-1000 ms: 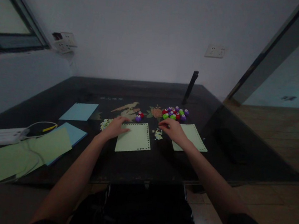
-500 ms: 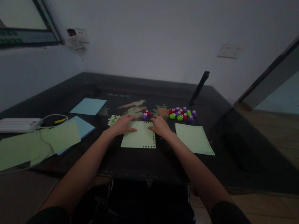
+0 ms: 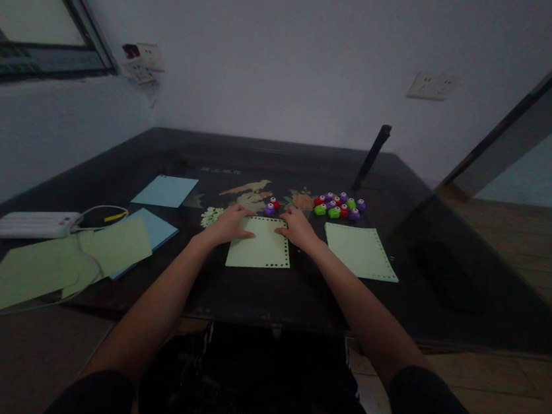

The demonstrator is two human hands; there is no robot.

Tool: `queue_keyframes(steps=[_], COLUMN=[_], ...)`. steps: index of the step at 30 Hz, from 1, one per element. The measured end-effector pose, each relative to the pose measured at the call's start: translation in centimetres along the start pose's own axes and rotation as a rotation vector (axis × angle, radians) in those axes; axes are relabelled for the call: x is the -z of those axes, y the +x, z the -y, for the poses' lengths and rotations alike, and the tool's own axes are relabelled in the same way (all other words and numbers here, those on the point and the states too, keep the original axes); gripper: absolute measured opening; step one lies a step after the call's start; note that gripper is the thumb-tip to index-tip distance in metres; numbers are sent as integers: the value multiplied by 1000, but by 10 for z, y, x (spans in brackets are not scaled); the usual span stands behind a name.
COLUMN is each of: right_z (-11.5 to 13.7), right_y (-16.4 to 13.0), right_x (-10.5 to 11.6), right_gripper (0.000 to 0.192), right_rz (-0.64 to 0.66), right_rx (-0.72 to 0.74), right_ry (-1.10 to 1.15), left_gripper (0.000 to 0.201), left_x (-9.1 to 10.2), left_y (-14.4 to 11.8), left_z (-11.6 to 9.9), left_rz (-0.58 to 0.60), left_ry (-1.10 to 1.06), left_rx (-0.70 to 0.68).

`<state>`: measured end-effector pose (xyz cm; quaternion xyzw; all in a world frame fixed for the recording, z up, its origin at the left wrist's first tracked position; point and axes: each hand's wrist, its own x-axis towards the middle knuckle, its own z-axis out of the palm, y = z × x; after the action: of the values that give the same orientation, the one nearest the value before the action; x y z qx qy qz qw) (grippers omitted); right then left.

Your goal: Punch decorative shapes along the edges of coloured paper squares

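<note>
While both hands, left hand (image 3: pixel 227 223) and right hand (image 3: pixel 297 228), press flat and open on the sheet (image 3: pixel 260 250), it looks thin and floppy — best pinched at twelve o'clock.

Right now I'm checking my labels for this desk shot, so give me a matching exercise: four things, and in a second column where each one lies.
Things:
1. left hand
2. cluster of small punches
3. white power strip
4. light blue sheet

Places:
A. far left of the table
B. on the far left corner of the middle green sheet
C. beyond the right green sheet
D. left of the table's bird picture

Pairs: 1-B, 2-C, 3-A, 4-D
</note>
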<state>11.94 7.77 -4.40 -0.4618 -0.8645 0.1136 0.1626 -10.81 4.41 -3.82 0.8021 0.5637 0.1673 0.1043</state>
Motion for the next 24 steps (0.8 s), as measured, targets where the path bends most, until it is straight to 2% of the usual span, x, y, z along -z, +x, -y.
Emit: queue_keyframes(steps=[8,13,18,24], right_z=[-1,-1,-1,-1], right_y=[0,0,-1,-3], right_x=[0,-1,-2,-2], right_gripper=[43,45,45,46], right_rz=[-2,-15,-25,-106], right_rx=[-2,-8,-14,-29], right_ry=[-4,-16,-5,41], left_gripper=[51,36,20,19], left_x=[2,4,9,13], left_y=[-1,1,3,8], left_z=[-2,-1,2,8], left_rz=[-11,-38,-114,-202], left_ry=[2,-33,-122,-270], left_rx=[-15,-43,40,150])
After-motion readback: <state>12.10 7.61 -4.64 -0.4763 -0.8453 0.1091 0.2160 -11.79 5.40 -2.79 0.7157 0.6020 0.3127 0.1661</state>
